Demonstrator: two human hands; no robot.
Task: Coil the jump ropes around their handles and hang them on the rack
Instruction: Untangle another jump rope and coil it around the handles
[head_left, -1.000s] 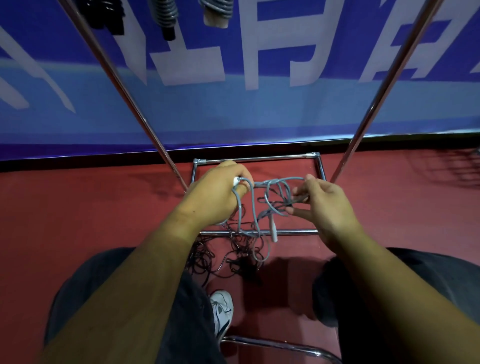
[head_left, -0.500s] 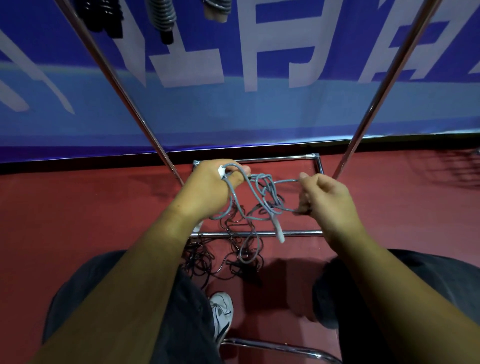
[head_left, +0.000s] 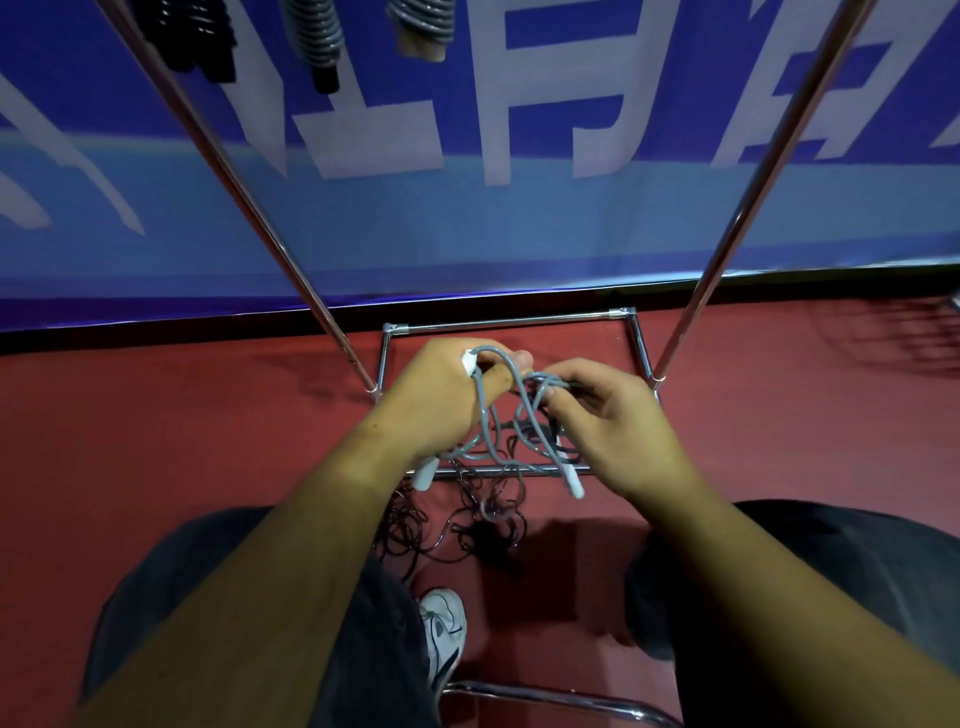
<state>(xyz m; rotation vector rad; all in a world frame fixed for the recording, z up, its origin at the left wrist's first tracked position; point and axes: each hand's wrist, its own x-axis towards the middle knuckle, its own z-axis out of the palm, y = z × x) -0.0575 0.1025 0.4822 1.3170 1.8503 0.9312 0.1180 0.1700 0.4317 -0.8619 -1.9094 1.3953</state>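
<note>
A grey jump rope (head_left: 485, 410) with white handle ends hangs tangled between my hands, above the rack's base. My left hand (head_left: 441, 397) grips one white handle, whose tip pokes out below my wrist, with rope looped over the thumb. My right hand (head_left: 602, 415) pinches a bundle of the grey loops; the other white handle (head_left: 571, 480) dangles under it. Black ropes (head_left: 447, 525) lie in a tangled heap on the red floor below. Three coiled ropes (head_left: 317, 31) hang at the top of the chrome rack (head_left: 249, 208).
The rack's two slanted poles rise left and right of my hands, with its rectangular base bars (head_left: 509, 319) on the red floor. A blue banner wall stands behind. My knees and a white shoe (head_left: 444, 629) are below, near a chrome tube (head_left: 561, 699).
My right hand has moved left toward my left hand, closing the gap and gathering the grey loops. The loose handle swung to the right.
</note>
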